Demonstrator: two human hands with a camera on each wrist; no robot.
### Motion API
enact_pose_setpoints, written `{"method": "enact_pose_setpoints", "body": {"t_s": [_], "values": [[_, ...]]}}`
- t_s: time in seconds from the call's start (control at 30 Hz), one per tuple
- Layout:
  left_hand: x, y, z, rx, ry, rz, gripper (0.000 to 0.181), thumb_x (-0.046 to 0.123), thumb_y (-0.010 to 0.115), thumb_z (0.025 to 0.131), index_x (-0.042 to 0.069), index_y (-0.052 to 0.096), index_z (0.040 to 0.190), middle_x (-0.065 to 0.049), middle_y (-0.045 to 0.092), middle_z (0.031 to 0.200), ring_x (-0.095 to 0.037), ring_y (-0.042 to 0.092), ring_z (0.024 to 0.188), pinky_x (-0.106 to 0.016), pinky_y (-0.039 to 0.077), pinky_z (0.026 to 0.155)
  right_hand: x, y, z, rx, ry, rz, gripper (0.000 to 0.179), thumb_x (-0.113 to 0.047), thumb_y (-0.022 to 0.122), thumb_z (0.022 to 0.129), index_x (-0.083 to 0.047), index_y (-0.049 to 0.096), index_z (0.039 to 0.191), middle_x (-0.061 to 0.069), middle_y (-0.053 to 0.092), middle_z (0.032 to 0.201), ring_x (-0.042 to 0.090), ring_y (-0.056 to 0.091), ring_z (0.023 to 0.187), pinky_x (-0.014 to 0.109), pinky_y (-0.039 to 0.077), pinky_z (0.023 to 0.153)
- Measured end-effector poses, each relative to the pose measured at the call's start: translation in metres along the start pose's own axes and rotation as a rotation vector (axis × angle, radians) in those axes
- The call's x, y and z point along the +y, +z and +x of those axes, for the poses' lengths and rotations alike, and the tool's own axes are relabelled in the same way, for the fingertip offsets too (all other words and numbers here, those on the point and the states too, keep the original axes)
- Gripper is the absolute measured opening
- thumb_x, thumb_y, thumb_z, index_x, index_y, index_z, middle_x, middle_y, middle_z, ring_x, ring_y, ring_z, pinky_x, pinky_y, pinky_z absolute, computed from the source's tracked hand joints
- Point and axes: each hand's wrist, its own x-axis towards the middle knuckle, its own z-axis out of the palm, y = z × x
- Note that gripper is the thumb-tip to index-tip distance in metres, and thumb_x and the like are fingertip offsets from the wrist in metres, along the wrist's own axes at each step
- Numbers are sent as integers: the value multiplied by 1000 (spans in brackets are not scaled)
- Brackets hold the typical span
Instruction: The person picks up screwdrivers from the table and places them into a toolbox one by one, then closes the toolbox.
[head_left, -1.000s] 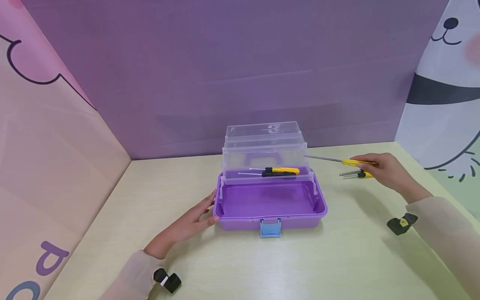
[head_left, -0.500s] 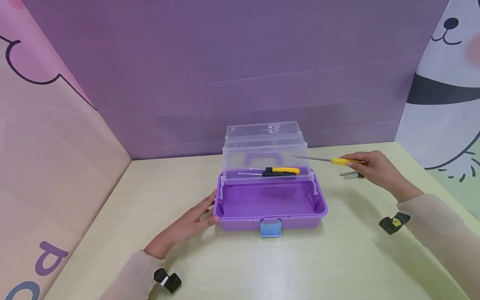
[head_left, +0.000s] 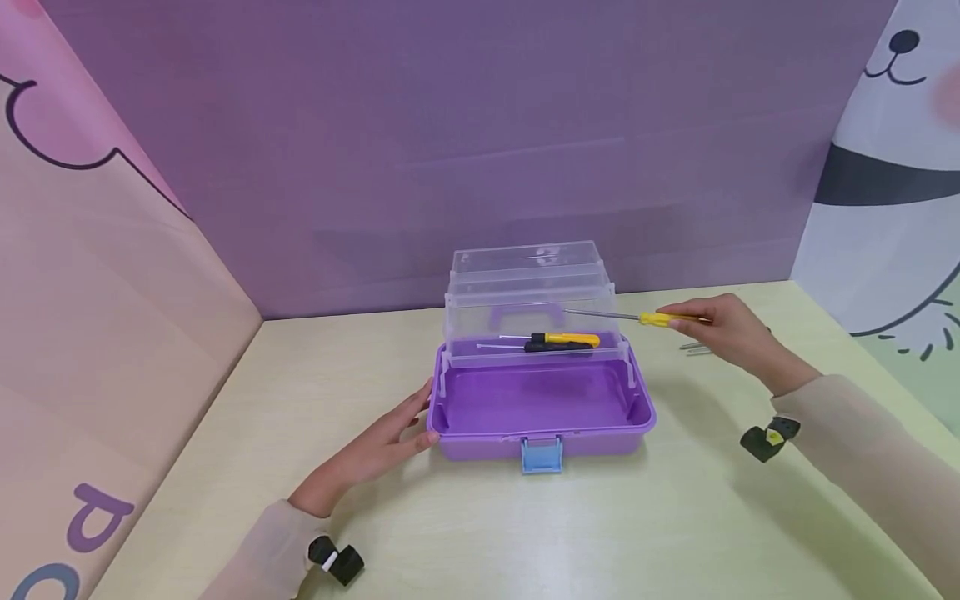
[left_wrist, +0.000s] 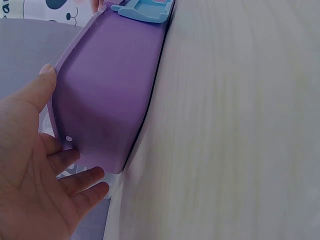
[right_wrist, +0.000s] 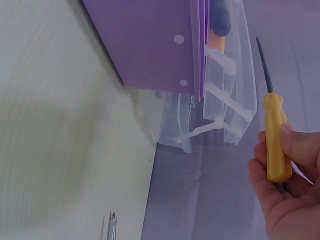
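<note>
A purple toolbox (head_left: 476, 448) with a blue latch (head_left: 542, 456) stands open on the table. My left hand (head_left: 367, 450) rests against its left end, thumb at the rim, fingers loosely spread along the side in the left wrist view. My right hand (head_left: 727, 333) holds a screwdriver by its yellow handle (right_wrist: 276, 145) between thumb and fingers. The screwdriver's shaft (head_left: 600, 314) points left, overlapping the raised clear lid in the head view. Inside the clear upper tray lie a yellow-and-black screwdriver (head_left: 573, 340) and a black-handled one (head_left: 557, 348).
Behind the right hand, metal tool shafts (head_left: 697, 350) lie on the table, their handles hidden. The clear lid (head_left: 525, 260) leans back near the purple backdrop (head_left: 337, 167). Printed panels close off both sides of the pale table (head_left: 540, 533).
My right hand has moved left with the screwdriver, its tip shifting from the lid's right edge to over the lid. It now covers the handles of the tools behind. My left hand stays put.
</note>
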Motion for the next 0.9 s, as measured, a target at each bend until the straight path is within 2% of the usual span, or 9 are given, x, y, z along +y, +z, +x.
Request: {"method": "enact_pose_setpoints", "body": {"t_s": [0.07, 0.1, 0.3, 0.4, 0.53, 0.6, 0.7, 0.83, 0.9], "values": [[0, 0, 0, 0, 3, -3, 74, 23, 52, 98, 16, 3, 153, -14, 8, 157, -37, 20, 141, -55, 30, 108, -3, 1, 2, -3, 2, -2, 26, -6, 63, 90, 3, 66, 114, 22, 67, 103, 7, 47, 64, 22, 32, 44], [0, 0, 0, -1, 4, -6, 74, 22, 52, 98, 17, 3, 153, -14, 8, 157, -37, 19, 141, -55, 30, 108, -7, 1, 2, -20, 13, -5, 27, -5, 62, 90, 5, 65, 115, 27, 65, 106, 8, 47, 65, 23, 32, 45], [0, 0, 2, -3, 9, -20, 74, 22, 52, 98, 19, 4, 153, -13, 9, 158, -36, 19, 141, -56, 30, 108, -16, 4, 7, -54, 59, 11, 30, -9, 61, 92, 4, 63, 119, 26, 64, 111, 13, 52, 73, 22, 39, 51], [1, 0, 2, -3, 11, -19, 74, 22, 52, 98, 18, 4, 153, -13, 9, 157, -37, 19, 141, -56, 30, 107, -19, 7, 9, -65, 69, 14, 30, -9, 61, 92, 4, 63, 119, 25, 64, 110, 13, 50, 71, 22, 38, 50], [1, 0, 2, -2, 26, -15, 74, 21, 52, 98, 15, 4, 153, -15, 10, 157, -39, 22, 140, -57, 31, 106, -22, 12, 12, -87, 100, 30, 30, -8, 59, 92, 3, 63, 120, 24, 65, 108, 11, 42, 56, 22, 35, 45], [0, 0, 2, 0, 32, -11, 73, 20, 52, 98, 13, 4, 153, -16, 10, 157, -39, 23, 139, -57, 31, 106, -25, 14, 14, -97, 110, 34, 30, -8, 59, 93, 2, 63, 120, 24, 64, 109, 12, 38, 54, 22, 33, 44], [0, 1, 2, 0, 33, -7, 73, 21, 52, 98, 13, 4, 153, -17, 10, 157, -39, 23, 139, -57, 32, 106, -27, 19, 17, -99, 99, 26, 29, -8, 59, 92, 3, 63, 119, 24, 64, 111, 14, 45, 61, 21, 37, 48], [-2, 2, 2, -2, 33, -6, 74, 21, 52, 98, 14, 4, 153, -16, 10, 157, -39, 24, 139, -57, 32, 106, -29, 25, 19, -90, 77, 17, 28, -7, 60, 92, 3, 64, 117, 24, 64, 114, 22, 53, 81, 21, 42, 58], [-2, 2, 3, -1, 32, -5, 74, 21, 52, 98, 14, 4, 153, -16, 11, 157, -39, 24, 139, -57, 32, 106, -31, 27, 21, -93, 80, 23, 27, -7, 60, 92, 3, 64, 117, 24, 64, 115, 24, 54, 84, 21, 43, 59]]}}
